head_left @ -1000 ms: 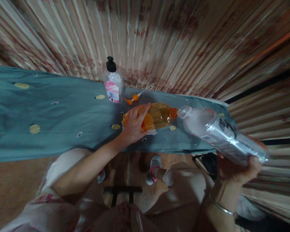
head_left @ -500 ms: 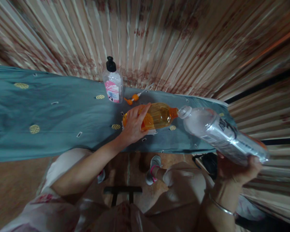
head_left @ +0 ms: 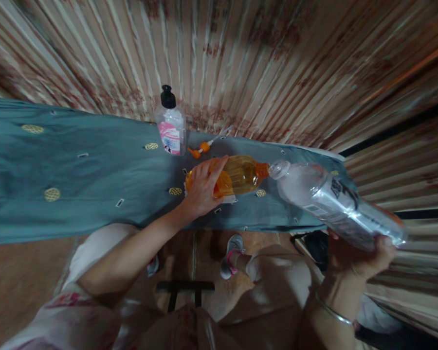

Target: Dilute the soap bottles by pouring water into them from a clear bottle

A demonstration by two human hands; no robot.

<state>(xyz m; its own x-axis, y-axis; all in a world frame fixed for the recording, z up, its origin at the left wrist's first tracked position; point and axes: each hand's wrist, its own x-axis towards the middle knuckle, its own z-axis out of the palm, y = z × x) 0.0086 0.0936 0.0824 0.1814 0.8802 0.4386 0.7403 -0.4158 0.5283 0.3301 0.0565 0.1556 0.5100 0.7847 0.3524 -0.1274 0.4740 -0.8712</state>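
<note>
My left hand (head_left: 203, 187) is wrapped round an amber bottle (head_left: 241, 174), tilted so that its orange neck points to the right. The mouth of a large clear plastic bottle (head_left: 310, 189) meets that neck or lies very close to it; I cannot tell whether they touch. My right hand (head_left: 361, 250) grips the clear bottle near its base, which slants down to the right. Whether liquid passes between the mouths does not show. Behind the amber bottle lies an orange pump top (head_left: 203, 147) with a clear tube.
A clear bottle with a black cap and pink label (head_left: 171, 131) stands at the back of the narrow table with a blue-green cloth (head_left: 105, 165). Pleated curtains (head_left: 211, 63) hang right behind and to the right. A dark bag (head_left: 316, 248) sits below the table's edge.
</note>
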